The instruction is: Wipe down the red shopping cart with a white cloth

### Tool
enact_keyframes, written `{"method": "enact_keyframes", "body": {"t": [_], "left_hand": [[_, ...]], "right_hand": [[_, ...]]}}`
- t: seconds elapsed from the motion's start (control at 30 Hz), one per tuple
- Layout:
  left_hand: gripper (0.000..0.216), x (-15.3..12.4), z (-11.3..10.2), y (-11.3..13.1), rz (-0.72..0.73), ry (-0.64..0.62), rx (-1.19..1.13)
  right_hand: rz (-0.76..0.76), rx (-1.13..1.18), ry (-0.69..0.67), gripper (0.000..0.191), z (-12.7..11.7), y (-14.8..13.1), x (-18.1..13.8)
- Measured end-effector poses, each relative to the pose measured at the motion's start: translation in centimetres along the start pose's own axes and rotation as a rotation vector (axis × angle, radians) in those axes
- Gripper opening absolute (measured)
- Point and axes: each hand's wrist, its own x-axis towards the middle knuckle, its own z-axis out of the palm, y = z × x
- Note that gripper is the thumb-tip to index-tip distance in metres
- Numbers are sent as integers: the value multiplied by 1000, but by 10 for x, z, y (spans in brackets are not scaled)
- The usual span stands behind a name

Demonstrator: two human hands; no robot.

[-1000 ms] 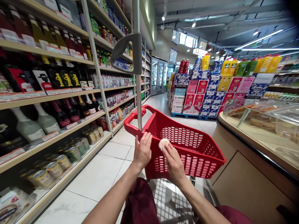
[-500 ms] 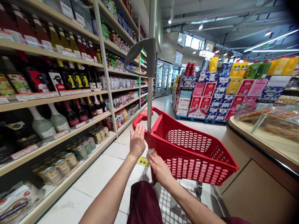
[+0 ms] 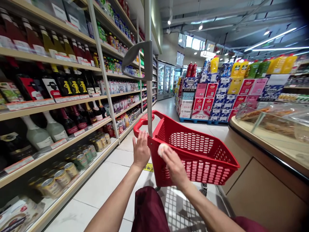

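Red basket, long axis running rightward from handle; left hand nearer handle, fingers extended, unclenched; right hand grasps white pad at basket's near side.

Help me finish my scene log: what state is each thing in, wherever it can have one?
Red perforated plastic basket: upright, open-topped.
Gray plastic loop handle: fixed on an upright metal pole.
Rounded whitish wad, material unclear: held at the basket's near side.
Left bare hand: fingers extended, against the basket's handle end.
Right bare hand: fingers on the wad.
Tall glass-fronted coolers: doors look shut.
Long white ceiling lights: lit.
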Motion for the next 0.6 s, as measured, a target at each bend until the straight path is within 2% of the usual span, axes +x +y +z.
{"method": "enact_keyframes", "body": {"t": [0.07,0.2,0.3,0.4,0.6], "left_hand": [[62,-6,5,17,69,8,-16],[59,-13,20,45,242,-145,-4],[55,-14,31,57,238,-231,23],[55,-14,35,62,199,-259,31],[56,-11,31,70,198,-264,12]], "right_hand": [[35,-32,19,51,-8,12,-7],[-15,-70,-86,51,-14,25,-33],[24,-79,-59,52,-23,34,-40],[87,-107,14,52,-35,49,-38],[74,-145,-72,55,-43,61,-71]]}}
